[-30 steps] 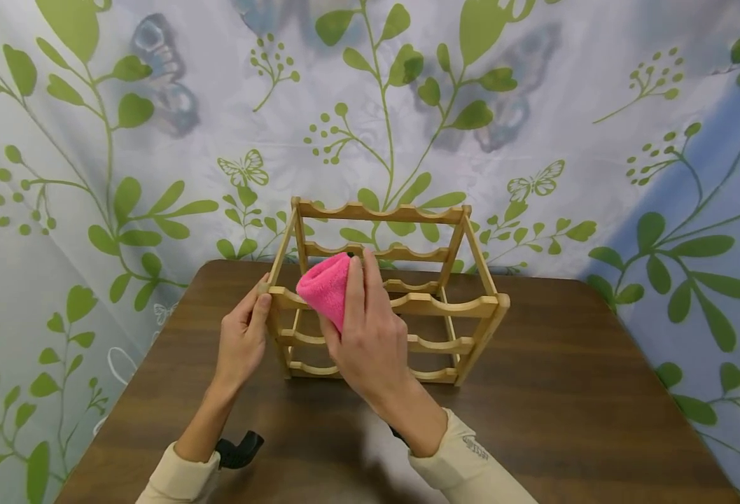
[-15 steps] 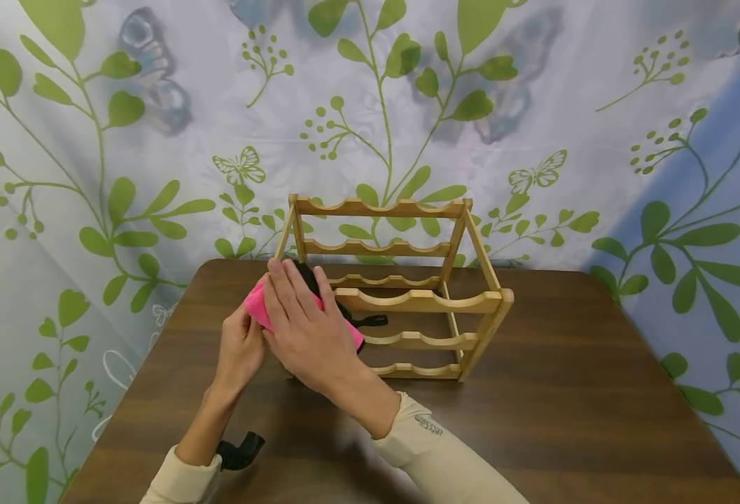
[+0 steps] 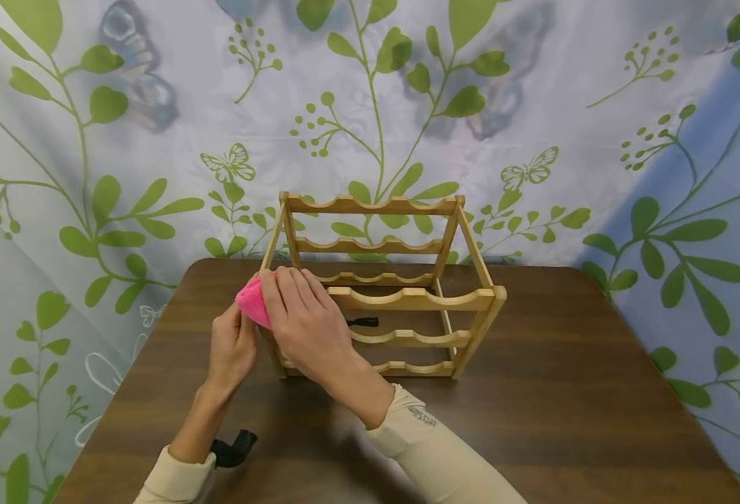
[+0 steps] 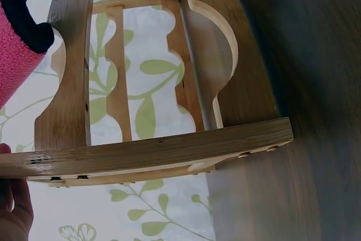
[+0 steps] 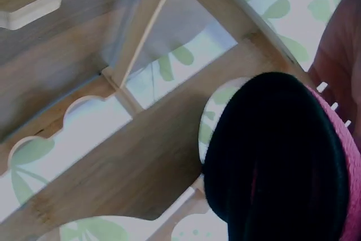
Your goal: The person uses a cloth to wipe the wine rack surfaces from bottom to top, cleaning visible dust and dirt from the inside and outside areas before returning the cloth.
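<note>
A light wooden rack [image 3: 410, 299] with scalloped crossbars stands on the table, likely a wine rack from its curved cutouts. My left hand [image 3: 234, 350] grips its front left upper corner; in the left wrist view only some fingers [image 4: 14, 210] show below the wooden bar. My right hand [image 3: 309, 322] holds a fuzzy pink cloth [image 3: 253, 302] over that same corner, right beside the left fingertips. Black lining [image 5: 271, 156] shows on the cloth's inner side in the right wrist view. A black strap [image 3: 363, 322] sticks out beyond the right hand. The right palm's contact is hidden.
The brown wooden table [image 3: 571, 392] extends around the rack on both sides and in front. A leaf-patterned curtain [image 3: 370, 105] hangs close behind the table. A black curved piece [image 3: 234, 448] sits at the left wrist.
My right hand has moved left with the pink cloth, from in front of the rack onto its left corner, and its fingers have bent over it. The left hand stays at the corner.
</note>
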Available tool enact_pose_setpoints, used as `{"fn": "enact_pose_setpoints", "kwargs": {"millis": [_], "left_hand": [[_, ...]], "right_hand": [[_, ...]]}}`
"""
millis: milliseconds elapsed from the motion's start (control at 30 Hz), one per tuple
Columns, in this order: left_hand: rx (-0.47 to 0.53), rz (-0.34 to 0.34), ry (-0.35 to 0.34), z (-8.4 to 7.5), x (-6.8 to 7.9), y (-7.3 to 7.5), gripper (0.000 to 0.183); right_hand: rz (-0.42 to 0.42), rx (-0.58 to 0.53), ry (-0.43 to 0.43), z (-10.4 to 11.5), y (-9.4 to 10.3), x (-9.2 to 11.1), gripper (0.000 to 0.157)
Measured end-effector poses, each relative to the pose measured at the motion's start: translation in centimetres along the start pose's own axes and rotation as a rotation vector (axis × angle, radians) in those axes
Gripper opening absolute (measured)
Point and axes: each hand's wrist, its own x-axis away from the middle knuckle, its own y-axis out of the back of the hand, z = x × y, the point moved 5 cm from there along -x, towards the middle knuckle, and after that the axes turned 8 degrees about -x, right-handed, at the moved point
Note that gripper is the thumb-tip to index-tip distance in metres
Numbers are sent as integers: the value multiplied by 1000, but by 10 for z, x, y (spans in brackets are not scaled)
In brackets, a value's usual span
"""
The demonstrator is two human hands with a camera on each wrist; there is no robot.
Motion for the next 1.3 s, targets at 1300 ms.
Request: {"fn": "enact_pose_setpoints", "kwargs": {"millis": [1300], "left_hand": [[-24,70,-12,-3,-2,-2,38]], "right_hand": [[66,-221,-225,-58,50,46,56]]}}
